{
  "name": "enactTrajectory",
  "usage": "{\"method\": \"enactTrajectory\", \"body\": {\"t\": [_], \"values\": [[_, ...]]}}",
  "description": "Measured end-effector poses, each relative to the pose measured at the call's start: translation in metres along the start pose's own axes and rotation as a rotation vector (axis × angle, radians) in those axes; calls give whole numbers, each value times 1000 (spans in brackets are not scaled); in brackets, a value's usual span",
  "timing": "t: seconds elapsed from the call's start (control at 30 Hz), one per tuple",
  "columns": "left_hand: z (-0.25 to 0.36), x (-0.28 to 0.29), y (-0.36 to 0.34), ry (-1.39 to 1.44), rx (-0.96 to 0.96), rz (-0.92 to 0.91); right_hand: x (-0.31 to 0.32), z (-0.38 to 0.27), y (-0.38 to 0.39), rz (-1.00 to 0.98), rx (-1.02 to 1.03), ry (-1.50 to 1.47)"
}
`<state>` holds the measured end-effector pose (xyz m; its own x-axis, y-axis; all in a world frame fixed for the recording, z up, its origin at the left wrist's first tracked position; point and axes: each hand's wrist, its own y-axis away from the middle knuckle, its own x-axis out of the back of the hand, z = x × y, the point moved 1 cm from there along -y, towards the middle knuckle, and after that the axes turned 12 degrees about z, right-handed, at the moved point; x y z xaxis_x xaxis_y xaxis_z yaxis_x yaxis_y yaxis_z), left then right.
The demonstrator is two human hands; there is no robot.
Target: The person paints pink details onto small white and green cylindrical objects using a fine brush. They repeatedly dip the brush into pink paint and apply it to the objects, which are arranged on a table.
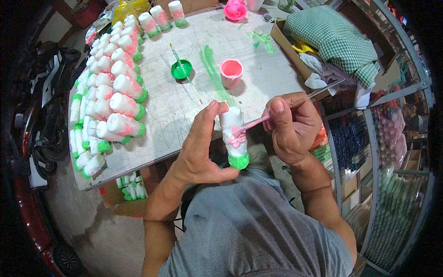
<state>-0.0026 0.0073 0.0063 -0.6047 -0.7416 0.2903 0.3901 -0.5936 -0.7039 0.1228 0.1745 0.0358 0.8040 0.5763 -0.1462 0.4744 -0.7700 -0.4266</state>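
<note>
My left hand (196, 147) grips a white, candle-like cylinder (233, 122) at its two ends, between thumb and fingers. The cylinder is tilted only slightly, with a green band round its lower end and a raised pink flower on its side. In my right hand (295, 124) is a paintbrush (254, 123), its pink-coated tip touching the flower. Just beyond, on the table, stands a cup of pink paint (231, 74). Left of that cup, a second brush (180, 62) lies across a small green paint dish (176, 73).
Rows of similar white cylinders (122, 85) fill the left side of the white table (157, 108). A bright pink container (235, 10) sits at the far edge. At right is a cardboard box (290, 53) with checked cloth (330, 37). Another box (115, 198) of cylinders is below the table.
</note>
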Motion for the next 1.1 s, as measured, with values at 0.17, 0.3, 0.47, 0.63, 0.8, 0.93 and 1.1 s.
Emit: {"method": "enactTrajectory", "body": {"t": [0.17,0.3,0.47,0.63,0.8,0.93,1.1], "values": [[0,2,0,-2,9,3,-3,4,-3,84,28,-203],[3,3,-3,-17,55,-13,6,9,-1,14,-49,-366],[0,5,-2,-76,53,20,13,13,-1,-1,-94,-480],[-3,9,-1,-38,94,25,21,18,0,-7,-147,-526],[-11,7,3,7,57,71,11,14,1,-4,-207,-441],[-7,10,0,-25,60,52,11,18,1,-15,-210,-468],[-13,10,1,-46,53,27,9,13,-2,-53,-132,-338]]}}
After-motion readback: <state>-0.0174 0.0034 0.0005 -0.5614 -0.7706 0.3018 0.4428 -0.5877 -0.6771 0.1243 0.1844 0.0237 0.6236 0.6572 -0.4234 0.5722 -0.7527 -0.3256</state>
